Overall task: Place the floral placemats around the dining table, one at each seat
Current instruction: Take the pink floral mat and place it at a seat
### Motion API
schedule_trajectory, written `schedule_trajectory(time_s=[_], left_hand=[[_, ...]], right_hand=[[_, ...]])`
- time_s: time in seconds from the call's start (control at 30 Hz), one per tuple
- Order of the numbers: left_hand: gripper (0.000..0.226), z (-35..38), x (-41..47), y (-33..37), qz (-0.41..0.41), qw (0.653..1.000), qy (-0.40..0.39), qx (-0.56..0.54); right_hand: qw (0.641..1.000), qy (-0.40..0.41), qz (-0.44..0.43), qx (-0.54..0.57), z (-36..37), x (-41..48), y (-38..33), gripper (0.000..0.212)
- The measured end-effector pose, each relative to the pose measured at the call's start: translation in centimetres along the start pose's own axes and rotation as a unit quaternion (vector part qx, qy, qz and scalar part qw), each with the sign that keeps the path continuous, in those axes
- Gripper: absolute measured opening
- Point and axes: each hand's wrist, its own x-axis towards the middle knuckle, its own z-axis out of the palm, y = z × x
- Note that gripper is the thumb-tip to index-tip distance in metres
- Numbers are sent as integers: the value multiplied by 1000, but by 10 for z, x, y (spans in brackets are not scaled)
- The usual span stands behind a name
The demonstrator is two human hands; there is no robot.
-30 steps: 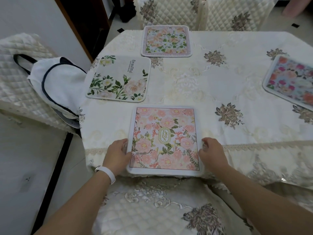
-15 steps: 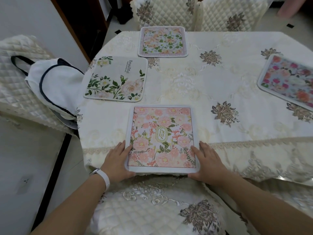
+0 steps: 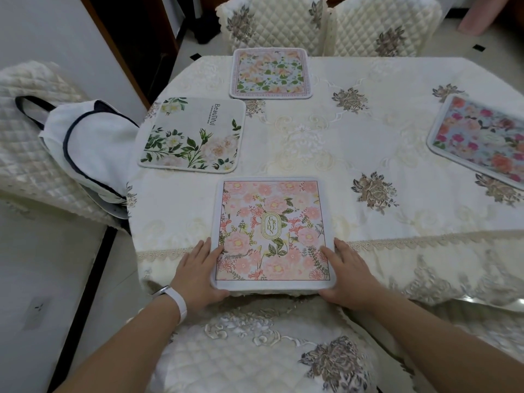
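Observation:
A pink floral placemat (image 3: 272, 234) marked GARDEN lies at the near edge of the dining table (image 3: 368, 143), its near end jutting slightly past the edge. My left hand (image 3: 198, 273) grips its near left corner, thumb on top. My right hand (image 3: 348, 275) holds its near right corner the same way. A white placemat with green leaves (image 3: 195, 134) lies at the left side. A pastel floral placemat (image 3: 270, 73) sits at the far edge. A blue placemat with pink and orange flowers (image 3: 482, 137) lies at the right edge, partly cut off.
A quilted cream chair (image 3: 261, 353) stands right below me against the table. Two more quilted chairs (image 3: 326, 24) stand at the far side. On the left chair (image 3: 25, 143) rests a white bag with dark trim (image 3: 85, 148). A dark doorway (image 3: 141, 29) opens at upper left.
Both hands slid from the placemat's side edges down to its near corners and spread flat. The pink placemat shifted slightly toward me and squared up with the table edge.

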Motion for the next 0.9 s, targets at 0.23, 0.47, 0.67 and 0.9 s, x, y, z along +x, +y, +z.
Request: schedule_trajectory(time_s=[0.23,0.47,0.67,0.9], left_hand=[[110,0,-1,2,3,1000,15,-7],[110,-5,-1,5,2,1000,-12,-12],[95,-20,-7,12,8,1000,-9,-17],[51,-51,-17,61,113,980,109,-122]], right_hand=[[1000,1,5,5,1,1,-2,103],[1000,-6,4,-5,-3,0,-1,105],[999,-8,-4,42,-29,-4,-1,79],[992,98,-14,79,-76,-30,1,48]])
